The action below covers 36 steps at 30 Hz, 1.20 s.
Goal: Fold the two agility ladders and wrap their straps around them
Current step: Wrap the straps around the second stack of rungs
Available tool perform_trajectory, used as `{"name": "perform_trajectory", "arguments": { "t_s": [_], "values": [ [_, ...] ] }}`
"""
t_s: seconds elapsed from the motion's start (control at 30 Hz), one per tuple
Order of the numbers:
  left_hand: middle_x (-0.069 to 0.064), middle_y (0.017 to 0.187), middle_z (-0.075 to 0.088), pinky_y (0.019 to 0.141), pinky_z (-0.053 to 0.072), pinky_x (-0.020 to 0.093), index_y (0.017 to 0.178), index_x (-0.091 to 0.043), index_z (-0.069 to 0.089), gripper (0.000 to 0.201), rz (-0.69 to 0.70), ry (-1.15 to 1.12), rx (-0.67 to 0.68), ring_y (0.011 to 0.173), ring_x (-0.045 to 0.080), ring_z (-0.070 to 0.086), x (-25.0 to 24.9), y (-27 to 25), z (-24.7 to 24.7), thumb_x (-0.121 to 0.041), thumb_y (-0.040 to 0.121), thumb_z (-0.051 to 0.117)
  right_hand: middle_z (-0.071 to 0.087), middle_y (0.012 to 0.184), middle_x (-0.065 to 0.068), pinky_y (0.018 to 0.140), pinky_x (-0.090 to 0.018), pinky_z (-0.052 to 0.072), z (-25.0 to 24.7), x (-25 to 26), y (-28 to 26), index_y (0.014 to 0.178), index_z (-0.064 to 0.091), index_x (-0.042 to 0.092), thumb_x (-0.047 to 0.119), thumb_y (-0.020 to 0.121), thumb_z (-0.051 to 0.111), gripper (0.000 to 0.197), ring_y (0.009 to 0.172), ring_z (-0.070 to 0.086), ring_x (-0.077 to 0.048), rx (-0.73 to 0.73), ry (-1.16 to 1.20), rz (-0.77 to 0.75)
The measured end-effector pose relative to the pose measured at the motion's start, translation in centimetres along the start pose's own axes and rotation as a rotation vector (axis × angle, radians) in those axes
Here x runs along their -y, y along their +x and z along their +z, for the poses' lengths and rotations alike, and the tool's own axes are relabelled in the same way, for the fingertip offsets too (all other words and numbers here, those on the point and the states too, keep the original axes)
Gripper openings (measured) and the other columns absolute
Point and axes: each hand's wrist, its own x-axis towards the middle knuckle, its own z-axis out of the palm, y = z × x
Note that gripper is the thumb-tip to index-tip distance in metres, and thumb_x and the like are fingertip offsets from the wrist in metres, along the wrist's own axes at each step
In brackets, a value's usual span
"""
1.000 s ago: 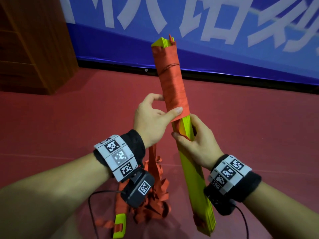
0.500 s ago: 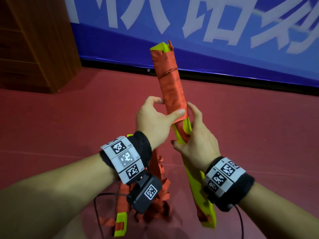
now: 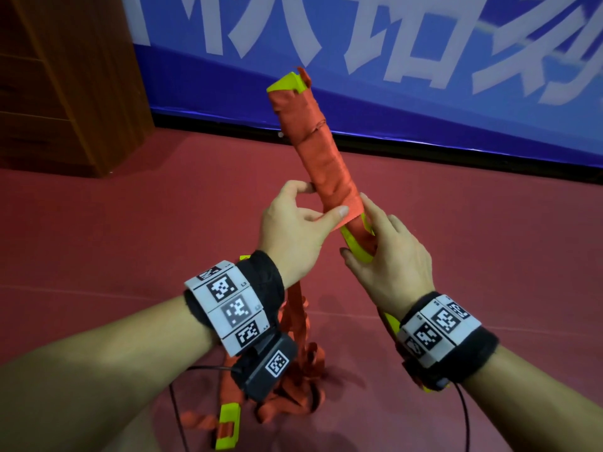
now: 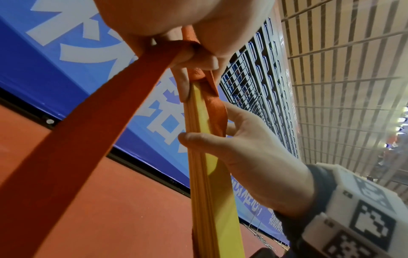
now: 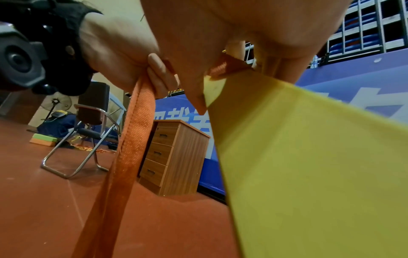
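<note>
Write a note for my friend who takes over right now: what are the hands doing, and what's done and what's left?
Left hand: pinches the orange strap against the folded yellow ladder.
Right hand: grips the ladder just below the wrapping.
Done: upper part is wrapped in strap.
Left: wrap the lower part, using the loose strap pile on the red floor. A second ladder can't be told apart here.

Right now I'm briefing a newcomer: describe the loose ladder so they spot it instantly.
Start at the red floor under the left hand. The loose ladder lies there, a tangled orange heap with a yellow rung poking out, unlike the held bundle, which is upright and tightly wrapped.
</note>
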Motion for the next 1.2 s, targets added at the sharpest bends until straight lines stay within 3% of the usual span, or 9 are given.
{"name": "perform_trajectory", "arguments": {
  "t_s": [0.13,0.33,0.57,0.63,0.73,0.9,1.0,1.13,1.2],
  "values": [
    [-0.003,0.078,0.077,0.055,0.043,0.026,0.120,-0.026,0.059,0.038,0.052,0.020,0.029,0.044,-0.002,0.055,-0.1,-0.1,0.0,-0.031,0.088,0.079,0.067,0.105,0.013,0.068,-0.033,0.041,-0.1,-0.2,0.3,0.141,0.031,0.040,0.047,0.083,0.075,0.073,0.098,0.069,-0.025,-0.013,0.027,0.047],
    [-0.004,0.085,0.078,0.054,0.043,0.027,0.119,-0.031,0.058,0.036,0.078,0.026,0.063,0.045,-0.003,0.055,0.7,-0.5,0.6,-0.025,0.089,0.077,0.071,0.094,0.008,0.079,-0.041,0.055,0.5,-1.0,0.2,0.139,0.042,0.043,0.036,0.081,0.080,0.070,0.088,0.070,-0.029,-0.004,0.229,0.107],
    [-0.010,0.079,0.075,0.063,0.052,0.034,0.112,-0.035,0.060,0.034,0.121,0.101,0.025,0.047,-0.002,0.054,1.5,0.3,0.5,-0.037,0.084,0.081,0.068,0.116,0.008,0.095,-0.038,0.053,0.6,-2.1,0.4,0.147,0.047,0.046,0.028,0.077,0.085,0.082,0.101,0.065,-0.012,-0.001,0.412,0.092],
    [-0.008,0.075,0.071,0.058,0.046,0.032,0.109,-0.037,0.058,0.033,0.131,0.115,0.016,0.048,0.000,0.053,1.6,0.4,0.5,-0.038,0.084,0.080,0.070,0.116,0.014,0.096,-0.037,0.055,0.8,-2.3,0.6,0.146,0.047,0.048,0.031,0.075,0.085,0.082,0.102,0.067,-0.008,0.041,0.501,0.105],
    [-0.006,0.075,0.067,0.058,0.039,0.029,0.108,-0.035,0.055,0.034,0.110,0.091,0.021,0.050,0.000,0.050,1.7,0.6,0.5,-0.037,0.085,0.079,0.075,0.108,0.014,0.088,-0.037,0.060,1.2,-2.5,0.8,0.145,0.051,0.043,0.025,0.076,0.086,0.079,0.095,0.072,-0.009,0.092,0.648,0.115],
    [-0.009,0.095,0.070,0.063,0.043,0.038,0.117,-0.030,0.053,0.043,-0.009,0.047,0.044,0.058,0.011,0.052,2.4,0.8,0.6,-0.046,0.085,0.078,0.076,0.103,0.010,0.073,-0.017,0.055,1.1,-2.2,0.8,0.143,0.056,0.024,-0.002,0.082,0.080,0.071,0.085,0.074,-0.006,0.170,0.844,0.099],
    [-0.008,0.102,0.074,0.061,0.043,0.032,0.130,-0.029,0.053,0.048,-0.019,0.051,0.123,0.055,0.002,0.053,2.5,0.7,0.6,-0.047,0.090,0.072,0.077,0.098,0.014,0.072,-0.015,0.055,1.2,-2.4,0.7,0.137,0.058,0.027,-0.006,0.082,0.078,0.067,0.084,0.073,-0.004,0.195,0.880,0.082],
    [-0.016,0.063,0.066,0.044,0.039,0.023,0.139,-0.028,0.046,0.042,-0.004,0.013,0.267,0.038,0.002,0.046,2.3,0.4,0.5,-0.038,0.101,0.060,0.077,0.104,0.011,0.080,-0.023,0.058,0.9,-2.6,0.8,0.144,0.054,0.020,-0.005,0.085,0.075,0.067,0.093,0.073,-0.009,0.260,0.892,0.068],
    [-0.017,0.057,0.060,0.047,0.038,0.025,0.137,-0.029,0.046,0.040,0.015,0.025,0.270,0.040,0.002,0.047,2.5,0.3,0.5,-0.041,0.101,0.058,0.075,0.115,0.003,0.093,-0.033,0.058,0.9,-2.6,0.9,0.147,0.052,0.021,-0.002,0.089,0.073,0.065,0.104,0.073,-0.017,0.289,0.861,0.037]
  ]
}}
